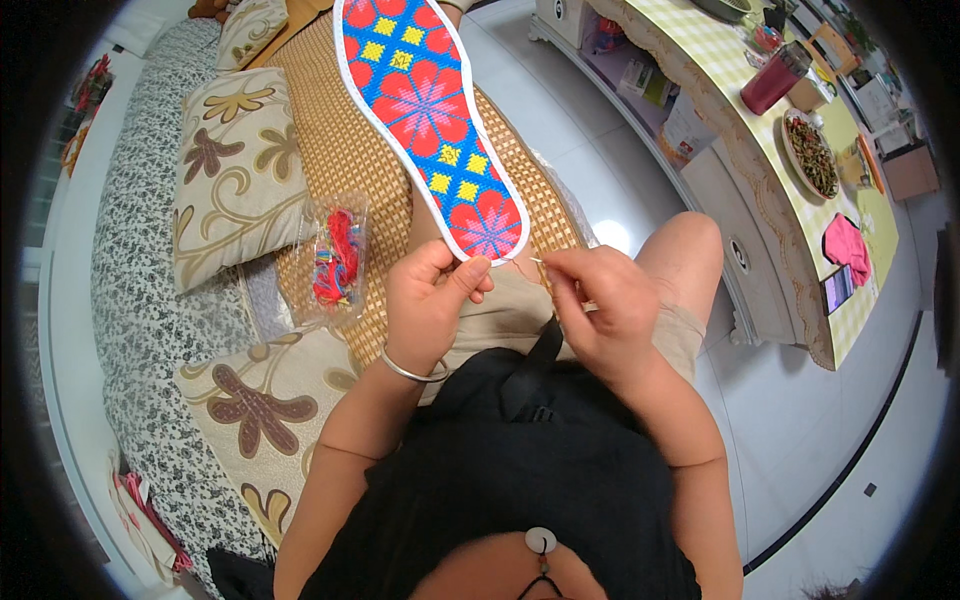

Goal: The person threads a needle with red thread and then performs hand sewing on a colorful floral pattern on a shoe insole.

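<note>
My left hand (432, 305) grips an embroidered insole (425, 112) by its lower, rounded end, thumb on top. White edging surrounds the insole, with red and pink flowers and yellow squares stitched over blue. Just right of that end, my right hand (598, 300) is closed in a pinch on a thin, pale needle (537, 261), its tip pointing toward the insole's edge. A fine reddish thread (518, 268) shows between the insole and my right fingers. Where the thread meets the insole is too small to make out.
On the woven mat (385, 260) to my left lies a clear bag of coloured thread (337, 258), near patterned cushions (240, 165). A cloth-covered table (868, 285) at right carries a red flask (776, 78), a dish of food (810, 155), a pink cloth (846, 240) and a phone (838, 289).
</note>
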`<act>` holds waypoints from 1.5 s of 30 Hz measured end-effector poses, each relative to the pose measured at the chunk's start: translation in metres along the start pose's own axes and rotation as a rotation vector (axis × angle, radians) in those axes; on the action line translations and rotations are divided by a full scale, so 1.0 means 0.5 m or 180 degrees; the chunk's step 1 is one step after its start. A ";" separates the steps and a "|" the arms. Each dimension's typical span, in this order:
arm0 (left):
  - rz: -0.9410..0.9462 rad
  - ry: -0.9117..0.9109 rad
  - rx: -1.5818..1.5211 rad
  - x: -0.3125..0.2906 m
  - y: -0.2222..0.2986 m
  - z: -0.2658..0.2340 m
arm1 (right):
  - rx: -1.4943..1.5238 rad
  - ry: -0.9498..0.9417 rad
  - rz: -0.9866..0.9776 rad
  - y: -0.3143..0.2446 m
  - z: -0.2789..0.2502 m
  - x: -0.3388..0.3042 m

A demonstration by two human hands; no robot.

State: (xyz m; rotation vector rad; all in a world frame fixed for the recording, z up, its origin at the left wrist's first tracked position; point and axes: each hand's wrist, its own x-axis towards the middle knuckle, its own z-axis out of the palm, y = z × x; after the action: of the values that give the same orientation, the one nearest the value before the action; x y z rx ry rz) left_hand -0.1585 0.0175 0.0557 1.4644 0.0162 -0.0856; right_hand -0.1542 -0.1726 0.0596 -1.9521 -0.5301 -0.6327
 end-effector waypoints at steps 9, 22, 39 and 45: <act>0.0235 -0.0029 0.0327 -0.014 0.005 0.005 | -0.0103 -0.0139 -0.0420 -0.010 0.026 0.003; 0.0247 0.0102 0.0274 -0.021 0.000 0.012 | -0.0535 -0.0310 -0.0479 -0.023 0.031 0.000; 0.1639 0.0334 0.2295 -0.022 -0.010 0.016 | -0.0773 -0.0590 -0.0464 -0.034 0.047 -0.011; 0.1711 0.0345 0.2160 -0.024 -0.002 0.022 | -0.0244 -0.0444 -0.0359 -0.032 0.047 -0.020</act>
State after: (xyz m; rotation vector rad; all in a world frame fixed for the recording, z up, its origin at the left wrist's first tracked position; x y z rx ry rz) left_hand -0.1708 0.0068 0.0565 2.0985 -0.3467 0.4685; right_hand -0.1669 -0.1457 0.0549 -2.0595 -0.7160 -0.5977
